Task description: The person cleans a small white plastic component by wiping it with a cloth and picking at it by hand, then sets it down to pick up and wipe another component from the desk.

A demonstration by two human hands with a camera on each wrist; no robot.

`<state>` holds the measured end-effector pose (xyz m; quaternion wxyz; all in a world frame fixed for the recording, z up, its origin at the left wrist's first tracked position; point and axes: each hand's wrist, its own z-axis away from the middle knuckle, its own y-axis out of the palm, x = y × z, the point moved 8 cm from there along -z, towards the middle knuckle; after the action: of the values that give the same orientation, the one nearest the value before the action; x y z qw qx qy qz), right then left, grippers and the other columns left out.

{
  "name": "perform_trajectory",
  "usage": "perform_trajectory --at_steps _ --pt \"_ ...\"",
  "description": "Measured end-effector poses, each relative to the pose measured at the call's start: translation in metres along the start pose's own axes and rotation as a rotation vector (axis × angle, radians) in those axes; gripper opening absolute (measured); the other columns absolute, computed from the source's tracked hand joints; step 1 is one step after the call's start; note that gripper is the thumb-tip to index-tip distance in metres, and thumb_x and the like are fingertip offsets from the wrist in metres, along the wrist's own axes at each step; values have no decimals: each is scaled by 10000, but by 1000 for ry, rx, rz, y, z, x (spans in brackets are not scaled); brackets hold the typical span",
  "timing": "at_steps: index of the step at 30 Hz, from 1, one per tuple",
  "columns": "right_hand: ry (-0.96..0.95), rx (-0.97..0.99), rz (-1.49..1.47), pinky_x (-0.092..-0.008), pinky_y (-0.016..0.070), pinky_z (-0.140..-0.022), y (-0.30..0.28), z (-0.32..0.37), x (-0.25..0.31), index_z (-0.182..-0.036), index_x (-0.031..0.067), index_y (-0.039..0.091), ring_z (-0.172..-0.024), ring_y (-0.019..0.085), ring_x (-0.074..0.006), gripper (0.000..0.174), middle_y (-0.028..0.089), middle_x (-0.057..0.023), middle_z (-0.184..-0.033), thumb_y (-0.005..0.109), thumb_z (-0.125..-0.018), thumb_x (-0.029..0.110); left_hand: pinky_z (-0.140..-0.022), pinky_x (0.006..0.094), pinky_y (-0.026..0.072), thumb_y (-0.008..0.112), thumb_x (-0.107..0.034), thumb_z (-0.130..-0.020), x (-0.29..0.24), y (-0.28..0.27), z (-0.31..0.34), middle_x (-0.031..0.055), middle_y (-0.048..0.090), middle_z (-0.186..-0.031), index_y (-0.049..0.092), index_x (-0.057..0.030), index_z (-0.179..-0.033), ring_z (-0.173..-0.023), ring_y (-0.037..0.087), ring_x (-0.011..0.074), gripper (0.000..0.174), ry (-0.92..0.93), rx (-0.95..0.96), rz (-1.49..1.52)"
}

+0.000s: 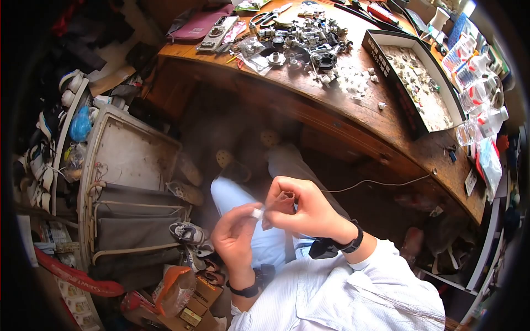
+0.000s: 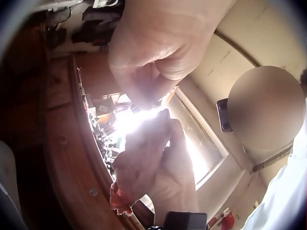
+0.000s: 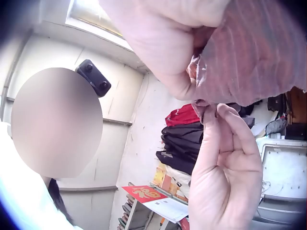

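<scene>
Above the person's lap, the left hand point(image 1: 234, 237) pinches a small white piece point(image 1: 257, 213) between thumb and fingertips. Facing it, the right hand point(image 1: 306, 207) holds a crumpled reddish, thin-looking wrap point(image 1: 282, 203) in curled fingers, its fingertips close to the white piece. In the right wrist view the wrap point(image 3: 254, 57) hangs out of the right hand point(image 3: 163, 43), and its lower tip meets the fingertips of the left hand point(image 3: 225, 167). Glare hides the contact point in the left wrist view.
A wooden desk point(image 1: 353, 118) ahead bears a pile of metal and black parts point(image 1: 314, 44), loose white pieces point(image 1: 353, 83), scissors point(image 1: 270, 16) and a shallow box point(image 1: 411, 83) of small pieces. Plastic bottles point(image 1: 475, 94) stand at right. A folded chair point(image 1: 132, 220), shoes point(image 1: 187, 233) and a carton point(image 1: 201, 295) lie left.
</scene>
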<state>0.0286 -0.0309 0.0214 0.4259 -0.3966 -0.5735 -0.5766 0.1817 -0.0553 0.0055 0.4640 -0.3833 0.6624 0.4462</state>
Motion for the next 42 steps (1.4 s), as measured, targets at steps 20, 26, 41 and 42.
perform_trajectory --at_steps 20,26,41,42 --pt "-187 -70 390 -252 512 -626 -5 0 10 -894 -14 600 -696 620 -64 170 678 -85 -761 734 -801 30 -807 280 562 710 132 -808 1 5 4 201 699 -1083 640 39 -1048 -925 672 186 267 9 -59 -114" --pt "-193 -55 362 -252 536 -649 -5 2 11 -906 -18 612 -739 674 -83 133 683 -88 -764 712 -822 4 -780 282 559 683 157 -813 -7 11 -1 160 714 -1040 694 34 -1047 -915 668 182 265 22 -11 -138" --pt "-155 -177 376 -237 559 -656 -14 0 5 -897 -33 619 -778 708 -98 116 711 -89 -787 722 -868 11 -757 341 534 659 82 -851 -39 38 -7 151 714 -977 730 25 -1030 -874 670 257 201 362 46 -945" --pt "-151 -177 376 -239 559 -656 -14 0 5 -895 -31 618 -778 711 -102 123 712 -93 -789 729 -865 13 -757 341 532 656 81 -852 -39 39 -7 155 711 -981 721 24 -1047 -873 669 253 214 371 71 -954"
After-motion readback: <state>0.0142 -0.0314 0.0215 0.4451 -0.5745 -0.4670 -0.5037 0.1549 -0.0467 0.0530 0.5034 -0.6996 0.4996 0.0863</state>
